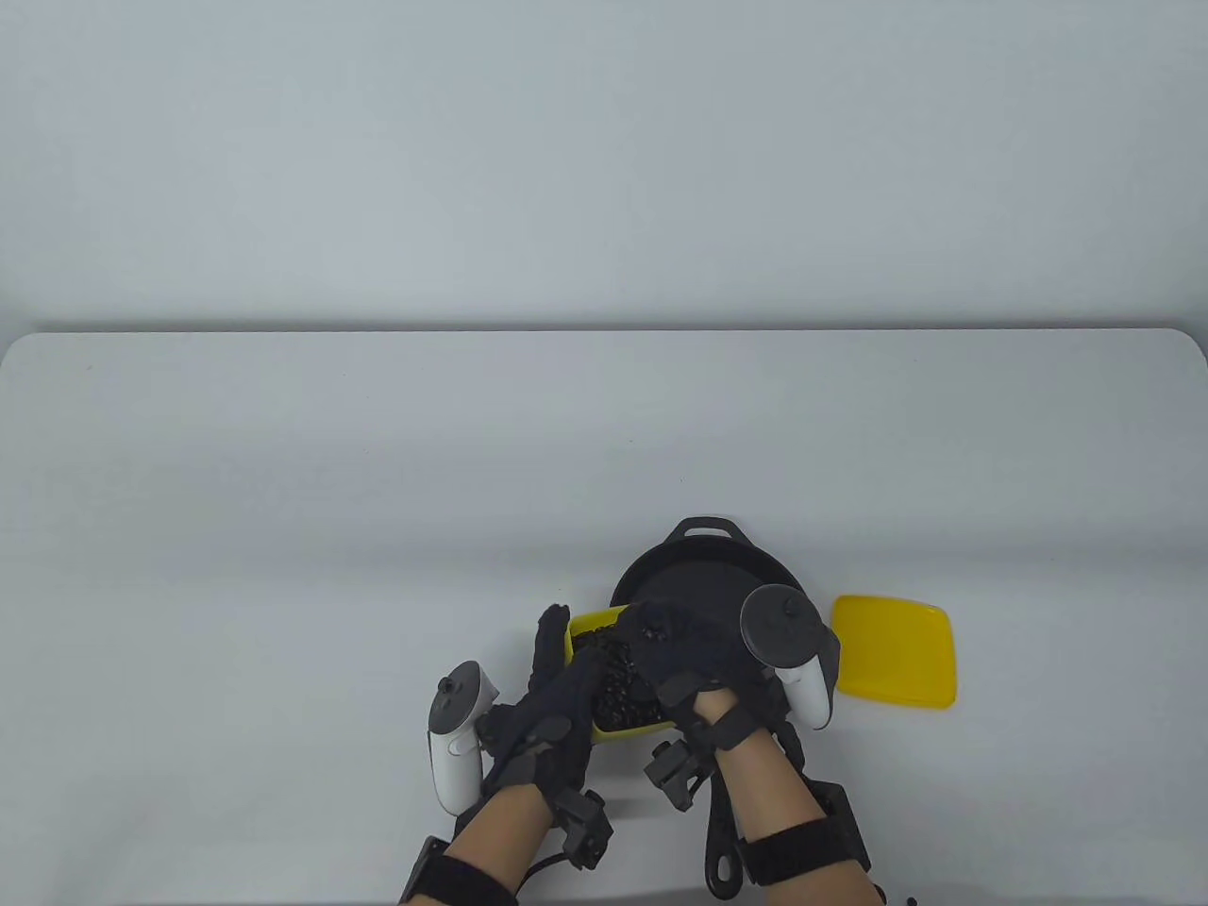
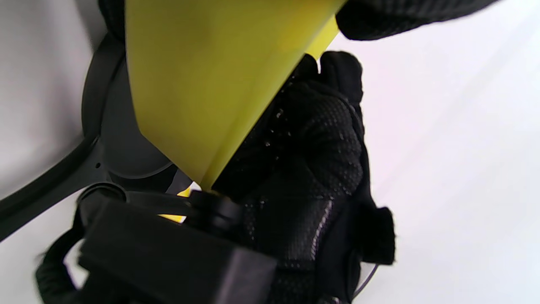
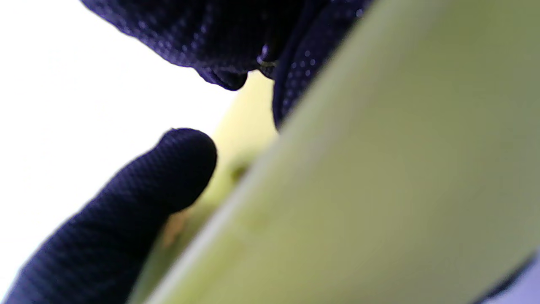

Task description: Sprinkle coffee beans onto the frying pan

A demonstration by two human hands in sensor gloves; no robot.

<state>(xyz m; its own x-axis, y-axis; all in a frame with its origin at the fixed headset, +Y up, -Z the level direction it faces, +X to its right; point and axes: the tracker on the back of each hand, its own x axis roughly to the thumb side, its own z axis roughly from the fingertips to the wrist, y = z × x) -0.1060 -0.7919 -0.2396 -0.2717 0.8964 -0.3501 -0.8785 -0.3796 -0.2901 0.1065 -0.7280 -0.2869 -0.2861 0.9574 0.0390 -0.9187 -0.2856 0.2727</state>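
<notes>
I count one frying pan (image 1: 703, 576), black, near the table's (image 1: 283, 519) front edge, its long handle running back under my right forearm. One yellow container (image 1: 593, 630) full of coffee beans (image 1: 623, 694) sits just left of the pan, touching or overlapping its rim; can't tell which. One yellow lid (image 1: 897, 662) lies flat right of the pan, apart from it.

Two hands, both at the container. My left hand (image 1: 552, 703) grips its left wall, fingers wrapped around the side; the left wrist view shows the yellow underside lifted and tilted, with the pan behind it. My right hand (image 1: 684, 661) is down over the beans, fingers curled into the pile; whether it has any beans pinched, can't tell. Right wrist view is a blur: yellow wall, one fingertip (image 3: 185, 164) alongside it.
</notes>
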